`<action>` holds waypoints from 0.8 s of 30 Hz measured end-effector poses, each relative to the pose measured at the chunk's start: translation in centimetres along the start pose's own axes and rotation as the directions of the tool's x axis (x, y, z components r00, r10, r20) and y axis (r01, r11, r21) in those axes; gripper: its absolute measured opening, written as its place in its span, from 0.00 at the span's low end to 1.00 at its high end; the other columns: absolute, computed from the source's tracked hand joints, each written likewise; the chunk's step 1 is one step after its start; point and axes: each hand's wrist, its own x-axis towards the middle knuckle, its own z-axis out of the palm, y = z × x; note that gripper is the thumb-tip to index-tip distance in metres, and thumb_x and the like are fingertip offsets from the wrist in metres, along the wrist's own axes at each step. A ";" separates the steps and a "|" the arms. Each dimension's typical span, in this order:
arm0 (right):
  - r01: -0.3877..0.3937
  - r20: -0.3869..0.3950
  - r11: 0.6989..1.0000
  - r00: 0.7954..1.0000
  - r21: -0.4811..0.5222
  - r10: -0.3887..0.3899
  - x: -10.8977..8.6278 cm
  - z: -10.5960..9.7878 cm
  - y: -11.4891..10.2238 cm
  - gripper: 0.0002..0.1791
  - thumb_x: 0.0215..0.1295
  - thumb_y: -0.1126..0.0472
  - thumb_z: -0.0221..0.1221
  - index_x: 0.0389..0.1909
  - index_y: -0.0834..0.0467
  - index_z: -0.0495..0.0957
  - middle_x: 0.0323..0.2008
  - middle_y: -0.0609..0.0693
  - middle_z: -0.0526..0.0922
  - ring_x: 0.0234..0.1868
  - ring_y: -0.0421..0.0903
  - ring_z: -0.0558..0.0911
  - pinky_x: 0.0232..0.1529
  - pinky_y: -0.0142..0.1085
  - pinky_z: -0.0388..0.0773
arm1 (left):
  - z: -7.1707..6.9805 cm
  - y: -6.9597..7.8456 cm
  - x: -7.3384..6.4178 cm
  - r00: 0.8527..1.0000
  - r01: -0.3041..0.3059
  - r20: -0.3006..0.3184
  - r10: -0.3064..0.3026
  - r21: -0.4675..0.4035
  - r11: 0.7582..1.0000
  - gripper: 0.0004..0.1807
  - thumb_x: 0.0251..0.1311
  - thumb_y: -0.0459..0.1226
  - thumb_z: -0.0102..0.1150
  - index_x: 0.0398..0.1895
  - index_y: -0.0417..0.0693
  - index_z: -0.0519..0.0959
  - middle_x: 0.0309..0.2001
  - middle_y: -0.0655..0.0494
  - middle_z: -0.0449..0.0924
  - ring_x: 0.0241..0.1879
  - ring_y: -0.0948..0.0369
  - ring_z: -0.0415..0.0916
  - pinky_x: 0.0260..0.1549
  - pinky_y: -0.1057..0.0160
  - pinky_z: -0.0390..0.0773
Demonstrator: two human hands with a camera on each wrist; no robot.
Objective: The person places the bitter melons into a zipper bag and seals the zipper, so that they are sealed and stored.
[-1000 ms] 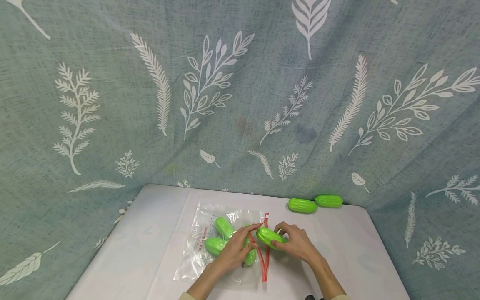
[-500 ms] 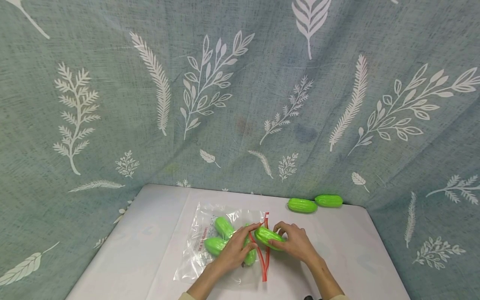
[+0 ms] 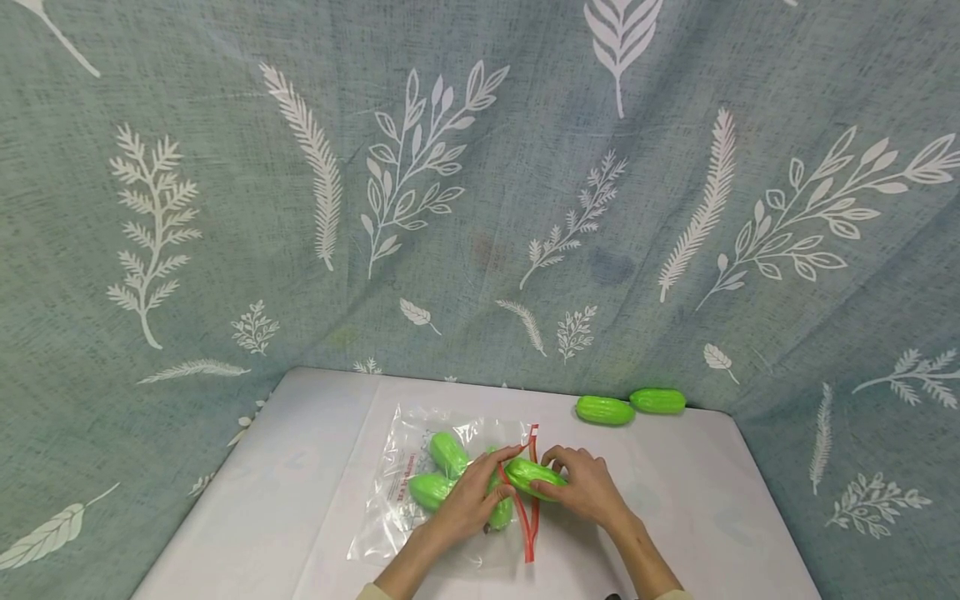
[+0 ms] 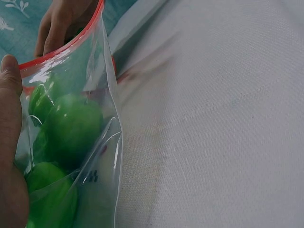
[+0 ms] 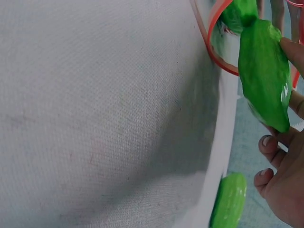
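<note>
Held cucumber (image 3: 529, 477) in right hand (image 3: 587, 482) at bag (image 3: 480, 437), inside bench's (image 3: 675, 475) far edge; touched bag with straight-fingered left hand (image 3: 471, 498).

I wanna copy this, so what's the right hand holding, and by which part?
The right hand holds a green vegetable by its sides, near the end farther from the bag.

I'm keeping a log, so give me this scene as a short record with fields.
clear bag: on white table
inside bag: three green vegetables visible
right hand: holds another green vegetable at bag's red-edged mouth
left hand: touches bag near its mouth
table's far side: two loose vegetables
backdrop: blue-green cloth, white leaf pattern
</note>
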 end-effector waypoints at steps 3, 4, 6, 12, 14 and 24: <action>0.002 0.004 1.000 1.000 -0.002 -0.002 0.0 0.0 0.0 0.27 0.54 0.26 0.64 0.43 0.41 0.81 0.34 0.35 0.82 0.38 0.42 0.78 0.36 0.40 0.65 | 0.0 0.0 0.0 1.000 -0.004 0.000 0.004 0.005 1.000 0.34 0.66 0.43 0.60 0.75 0.52 0.64 0.73 0.58 0.68 0.72 0.53 0.65 0.70 0.37 0.59; 0.003 0.004 1.000 1.000 -0.004 -0.003 0.1 0.0 0.0 0.27 0.53 0.26 0.64 0.43 0.41 0.81 0.34 0.35 0.82 0.38 0.43 0.78 0.36 0.40 0.65 | 0.0 0.0 0.1 1.000 -0.006 0.000 0.006 0.007 1.000 0.34 0.66 0.43 0.60 0.75 0.52 0.64 0.72 0.58 0.68 0.72 0.53 0.65 0.70 0.37 0.59; 0.008 0.006 1.000 1.000 -0.001 -0.007 0.1 0.0 0.0 0.27 0.53 0.26 0.64 0.44 0.42 0.81 0.34 0.36 0.82 0.40 0.45 0.79 0.36 0.40 0.65 | 0.0 0.0 0.1 1.000 -0.003 0.002 0.003 0.004 1.000 0.34 0.66 0.42 0.60 0.75 0.51 0.64 0.72 0.58 0.68 0.72 0.53 0.64 0.71 0.37 0.59; 0.020 0.009 1.000 1.000 0.003 -0.020 0.1 -0.2 -0.1 0.28 0.53 0.28 0.66 0.46 0.42 0.82 0.35 0.37 0.83 0.41 0.47 0.80 0.36 0.40 0.65 | -0.1 0.1 0.2 1.000 -0.009 0.002 0.009 -0.003 1.000 0.34 0.66 0.42 0.60 0.75 0.51 0.64 0.72 0.58 0.68 0.72 0.53 0.65 0.71 0.36 0.59; 0.021 0.009 1.000 1.000 -0.001 -0.021 0.1 -0.2 -0.2 0.27 0.53 0.29 0.66 0.46 0.42 0.82 0.35 0.37 0.82 0.40 0.46 0.79 0.36 0.39 0.64 | -0.2 0.2 0.2 1.000 -0.005 0.005 0.005 -0.006 1.000 0.34 0.66 0.43 0.60 0.75 0.52 0.64 0.72 0.58 0.68 0.72 0.53 0.64 0.71 0.37 0.59; 0.009 -0.021 0.999 1.000 -0.036 -0.010 0.1 0.1 -0.4 0.22 0.52 0.31 0.69 0.35 0.39 0.74 0.31 0.30 0.76 0.33 0.37 0.72 0.35 0.38 0.63 | 0.0 0.2 0.0 0.999 0.034 0.022 -0.034 -0.006 0.999 0.35 0.66 0.43 0.60 0.76 0.56 0.63 0.73 0.63 0.66 0.73 0.54 0.63 0.73 0.39 0.56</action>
